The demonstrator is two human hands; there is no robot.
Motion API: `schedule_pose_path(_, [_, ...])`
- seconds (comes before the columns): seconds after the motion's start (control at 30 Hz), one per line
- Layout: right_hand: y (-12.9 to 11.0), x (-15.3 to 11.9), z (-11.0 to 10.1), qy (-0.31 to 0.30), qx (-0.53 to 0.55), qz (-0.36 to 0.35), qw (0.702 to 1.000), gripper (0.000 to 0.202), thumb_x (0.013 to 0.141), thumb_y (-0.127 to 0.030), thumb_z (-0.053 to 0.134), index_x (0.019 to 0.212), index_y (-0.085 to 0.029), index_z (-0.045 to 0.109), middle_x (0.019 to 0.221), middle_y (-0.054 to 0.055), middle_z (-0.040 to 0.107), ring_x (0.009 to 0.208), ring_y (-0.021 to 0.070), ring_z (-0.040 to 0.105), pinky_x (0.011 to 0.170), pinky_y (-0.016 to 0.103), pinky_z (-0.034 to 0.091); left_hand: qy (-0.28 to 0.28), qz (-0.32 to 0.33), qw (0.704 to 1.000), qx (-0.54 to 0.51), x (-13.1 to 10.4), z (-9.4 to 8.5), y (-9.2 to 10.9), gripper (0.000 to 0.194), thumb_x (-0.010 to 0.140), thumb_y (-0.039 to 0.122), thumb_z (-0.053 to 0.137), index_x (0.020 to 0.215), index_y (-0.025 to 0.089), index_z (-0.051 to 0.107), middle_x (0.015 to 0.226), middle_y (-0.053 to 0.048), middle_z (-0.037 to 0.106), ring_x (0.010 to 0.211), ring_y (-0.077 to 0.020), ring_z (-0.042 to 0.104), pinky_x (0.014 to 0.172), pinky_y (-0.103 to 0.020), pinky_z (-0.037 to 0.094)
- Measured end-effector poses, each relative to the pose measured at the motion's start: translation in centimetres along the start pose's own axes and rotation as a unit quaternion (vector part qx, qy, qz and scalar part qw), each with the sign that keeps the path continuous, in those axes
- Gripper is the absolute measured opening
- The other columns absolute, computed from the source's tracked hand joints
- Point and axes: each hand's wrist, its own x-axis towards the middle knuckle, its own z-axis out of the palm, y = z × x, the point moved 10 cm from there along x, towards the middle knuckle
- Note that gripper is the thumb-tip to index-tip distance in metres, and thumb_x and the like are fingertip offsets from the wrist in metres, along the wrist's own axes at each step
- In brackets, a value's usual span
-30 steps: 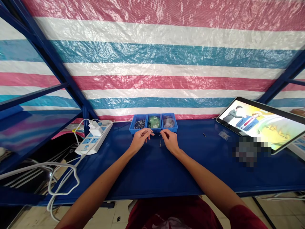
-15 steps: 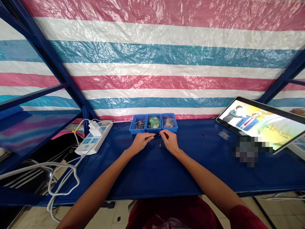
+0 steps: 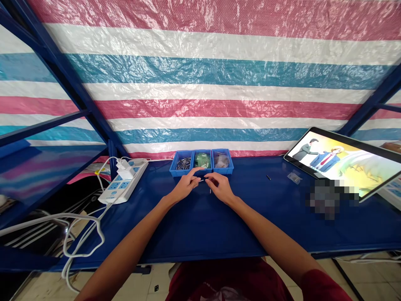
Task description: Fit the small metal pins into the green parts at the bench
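My left hand (image 3: 184,187) pinches a small thin pale stick-like piece (image 3: 202,180) between thumb and fingers, its index finger stretched forward. My right hand (image 3: 221,187) is closed at the other end of this piece, thumb and fingertips together; what exactly sits in those fingertips is too small to tell. Another thin piece (image 3: 210,191) lies on the table just under my right fingers. Directly beyond my hands stand three joined blue bins: the left bin (image 3: 172,171) with many slim dark and silver parts, the middle bin (image 3: 203,171) with green contents, the right bin (image 3: 226,171) with clear plastic bags.
A white power strip (image 3: 108,196) with plugs and cables is at the left of the blue table (image 3: 200,234). To the right lie a small dark piece (image 3: 268,177), a clear plastic packet (image 3: 294,178) and a pixelated object. A lit screen (image 3: 344,161) leans at the far right.
My hands have come closer together, the right moving left so its fingertips meet the thin piece. My left index finger has lifted and stretched forward.
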Motion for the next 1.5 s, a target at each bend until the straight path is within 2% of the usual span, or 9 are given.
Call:
schedule_pose_path(0.3, [0.0,0.0,1.3,-0.045,-0.019,-0.023,0.999,0.023,0.09,-0.037,0.052,0.085,-0.02,0.066,0.07,0.002,0.059,0.061,0.0141,0.052,0.06,0.026,0.042,0.001,-0.009,0.999,-0.034,-0.1,0.4,-0.2,0.049,0.09,0.048,0.047,0.127,0.015,0.047,0.054,0.007,0.036,0.051,-0.0103,0.034,0.05,-0.02,0.027])
schedule_pose_path(0.43, [0.1,0.0,1.3,-0.05,-0.016,-0.009,0.999,0.023,0.091,-0.036,0.05,0.084,-0.02,0.064,0.072,0.002,0.06,0.064,0.0146,0.054,0.062,0.026,0.042,0.01,-0.021,0.998,-0.059,0.0,0.2,-0.6,0.047,0.09,0.048,0.048,0.126,0.017,0.049,0.052,0.008,0.035,0.048,-0.0094,0.034,0.048,-0.02,0.028])
schedule_pose_path(0.57, [1.2,0.1,0.4,-0.01,0.007,0.051,0.999,0.022,0.092,-0.036,0.047,0.084,-0.02,0.06,0.068,0.0,0.058,0.059,0.0136,0.053,0.06,0.026,0.042,0.07,-0.016,0.995,-0.075,0.2,-1.1,-1.1,0.046,0.092,0.046,0.045,0.125,0.016,0.053,0.06,0.003,0.053,0.048,-0.0092,0.042,0.048,-0.02,0.034])
schedule_pose_path(0.7, [2.6,0.0,-0.2,0.028,0.098,0.127,0.987,0.025,0.089,-0.043,0.049,0.082,-0.02,0.056,0.06,-0.004,0.051,0.047,0.0106,0.048,0.051,0.024,0.041,0.126,0.015,0.991,-0.053,0.2,-2.1,-0.7,0.036,0.084,0.043,0.059,0.106,0.015,0.069,0.073,-0.003,0.064,0.053,-0.0096,0.048,0.048,-0.021,0.038])
schedule_pose_path(0.83, [2.8,-0.1,0.9,0.004,0.172,0.157,0.972,0.029,0.086,-0.047,0.052,0.081,-0.019,0.055,0.057,-0.005,0.049,0.044,0.0093,0.046,0.046,0.023,0.04,0.168,0.055,0.983,-0.048,-0.2,-2.4,0.5,0.027,0.078,0.038,0.069,0.092,0.016,0.075,0.084,-0.007,0.069,0.059,-0.0115,0.054,0.048,-0.022,0.04])
schedule_pose_path(0.93, [2.8,-0.2,1.5,-0.011,0.18,0.166,0.97,0.03,0.085,-0.048,0.053,0.081,-0.019,0.057,0.057,-0.005,0.049,0.043,0.009,0.046,0.044,0.022,0.04,0.187,0.044,0.979,-0.073,-0.3,-2.5,0.5,0.026,0.077,0.04,0.068,0.085,0.016,0.074,0.084,-0.007,0.069,0.056,-0.0107,0.054,0.044,-0.021,0.039])
schedule_pose_path(1.1, [3.0,-0.2,0.2,0.033,0.107,0.146,0.983,0.03,0.088,-0.045,0.049,0.081,-0.019,0.06,0.058,-0.003,0.051,0.047,0.0097,0.047,0.048,0.023,0.04,0.168,-0.013,0.98,-0.107,0.0,-2.4,-0.8,0.035,0.085,0.045,0.055,0.091,0.013,0.067,0.08,-0.007,0.068,0.057,-0.012,0.054,0.046,-0.021,0.041])
schedule_pose_path(1.27, [2.5,-0.1,-0.7,0.049,0.055,0.117,0.99,0.029,0.091,-0.042,0.045,0.087,-0.019,0.062,0.062,-0.001,0.055,0.053,0.0122,0.051,0.051,0.023,0.041,0.136,-0.002,0.991,0.01,0.2,-2.4,-0.5,0.033,0.086,0.042,0.055,0.095,0.015,0.07,0.072,-0.003,0.063,0.063,-0.0132,0.053,0.056,-0.022,0.042])
schedule_pose_path(1.5, [0.8,0.1,0.0,0.005,-0.01,0.049,0.999,0.024,0.09,-0.034,0.049,0.093,-0.018,0.065,0.075,0.002,0.06,0.06,0.0133,0.052,0.061,0.026,0.043,0.092,-0.02,0.995,-0.045,0.2,-1.6,-0.8,0.038,0.084,0.043,0.058,0.108,0.014,0.063,0.05,0.006,0.045,0.047,-0.009,0.04,0.051,-0.021,0.033])
